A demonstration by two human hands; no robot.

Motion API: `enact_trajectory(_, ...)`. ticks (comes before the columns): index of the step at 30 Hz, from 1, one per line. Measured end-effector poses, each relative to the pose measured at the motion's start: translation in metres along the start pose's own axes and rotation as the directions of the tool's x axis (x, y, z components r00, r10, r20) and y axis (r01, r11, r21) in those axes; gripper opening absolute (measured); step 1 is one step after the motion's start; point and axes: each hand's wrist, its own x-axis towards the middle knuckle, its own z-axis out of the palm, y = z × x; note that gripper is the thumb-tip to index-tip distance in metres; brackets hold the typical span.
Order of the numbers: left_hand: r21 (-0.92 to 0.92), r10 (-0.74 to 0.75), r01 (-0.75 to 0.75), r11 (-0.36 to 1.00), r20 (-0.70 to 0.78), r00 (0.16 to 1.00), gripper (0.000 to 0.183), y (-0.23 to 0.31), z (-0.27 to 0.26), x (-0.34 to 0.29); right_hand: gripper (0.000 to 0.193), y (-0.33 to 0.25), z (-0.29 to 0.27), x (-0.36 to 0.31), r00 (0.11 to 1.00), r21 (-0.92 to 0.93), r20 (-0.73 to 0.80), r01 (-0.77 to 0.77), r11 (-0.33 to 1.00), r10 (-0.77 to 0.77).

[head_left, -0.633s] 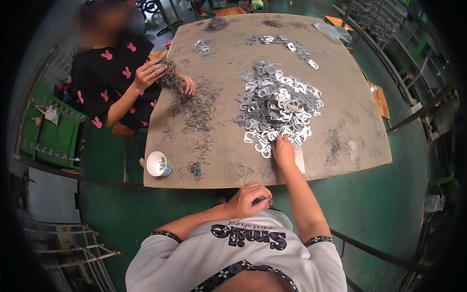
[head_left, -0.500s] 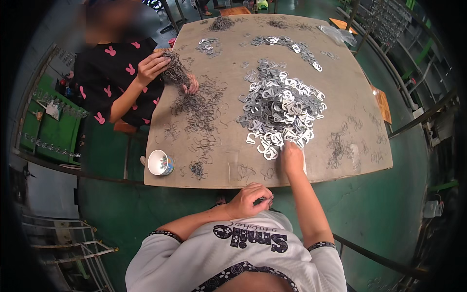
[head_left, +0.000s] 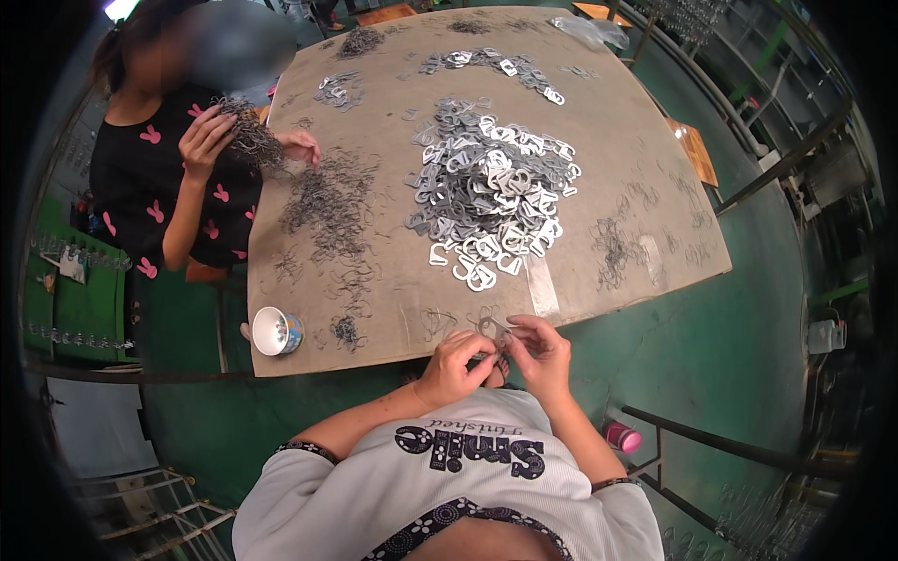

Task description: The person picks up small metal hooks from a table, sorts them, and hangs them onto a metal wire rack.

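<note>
In the head view, my two bare hands meet just past the near edge of the wide brown table (head_left: 645,140). My right hand (head_left: 544,355) has its thumb and a finger close together on a small flat grey piece with a loop (head_left: 487,326). So the flat grey piece is right at my fingertips, in front of my white shirt with dark letters (head_left: 486,467). My left hand (head_left: 456,366) is curled, with its fingers bunched up next to that same piece. I cannot tell if the left one is gripping it or pinching some other tiny thing, because it is too small to see.

Past my hands, on the table, sits a big heap of flat grey and white looped pieces (head_left: 496,182). A strip of shiny clear tape (head_left: 541,285) is stuck near the heap's lower side. Thin dark bent wires (head_left: 332,201) lie in a messy patch to the left. A round white paper cup with a blue side (head_left: 271,331) stands at the near left corner. On the left, another person in a black top with pink bunnies (head_left: 150,178) holds up a tangled dark bunch of wires (head_left: 251,138).
</note>
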Motion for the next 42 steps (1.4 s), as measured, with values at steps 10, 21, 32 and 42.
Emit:
enact_trajectory(10,-0.021,-0.070,0.075,0.997,0.181,0.981,0.012,-0.024,-0.033,0.007,0.019,-0.009,-0.003,-0.011,0.976,-0.230,0.025,0.215,0.949,-0.215)
enact_trajectory(21,0.864,-0.123,0.298,0.405,-0.272,0.954,0.014,-0.215,-0.115,0.086,0.023,-0.007,-0.013,-0.026,0.964,-0.296,-0.009,0.252,0.921,-0.267)
enact_trajectory(32,0.926,-0.428,0.316,0.206,-0.205,0.880,0.012,-0.163,-0.110,0.120,0.027,0.002,-0.029,-0.033,0.976,-0.319,-0.106,0.150,0.936,-0.192)
enact_trajectory(42,-0.121,-0.097,0.125,0.985,0.214,0.972,0.006,-0.015,-0.030,0.061,0.037,0.008,-0.031,-0.033,0.985,-0.255,-0.065,0.140,0.957,-0.161)
